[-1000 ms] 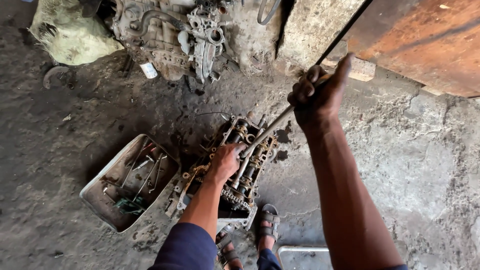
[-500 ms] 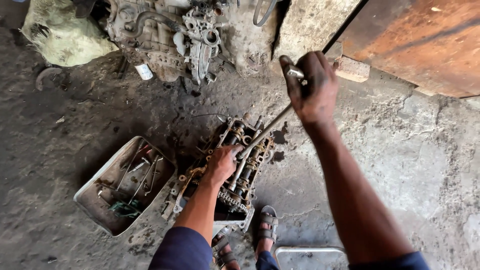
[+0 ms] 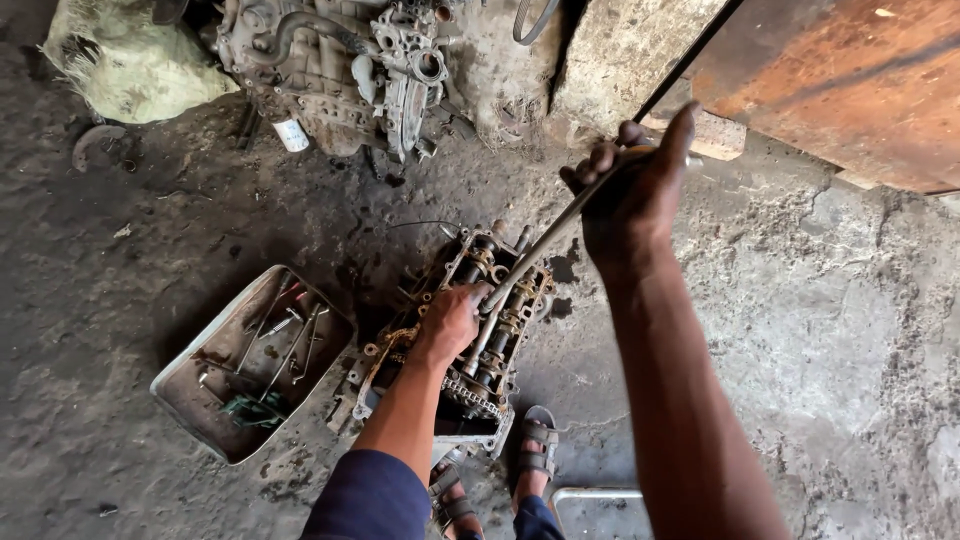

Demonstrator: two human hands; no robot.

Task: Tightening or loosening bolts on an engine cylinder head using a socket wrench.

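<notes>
Grimy, oil-stained concrete floor filled the whole view, with a rusty orange metal panel [image 3: 850,90] at far right. Right hand [image 3: 635,195] was fisted tight round the upper end of a long thin steel bar [image 3: 545,245], raised high. Bar ran down and left to the greasy grey cylinder head with camshafts and timing chain [image 3: 480,330] lying flat on the floor at centre. Left hand [image 3: 450,320] was curled over the bar's lower end, pressing on top of the head; fingers mostly hidden, so exact grip there unclear, but it looked closed round the bar or its socket.

Sandalled feet [image 3: 535,450] stood right at the near edge of the head. Dented, shallow grey metal tray [image 3: 200,400] holding loose spanners and rods sat just left of it, touching or nearly. Dirty engine block [image 3: 340,60] lay far centre, a pale stuffed sack [image 3: 130,70] far left.

Risk, as judged: bar was long and angled, so hard leverage could slip it off the fastener, and knuckles would hit the camshafts. Head was unclamped; it could shift toward the feet.
</notes>
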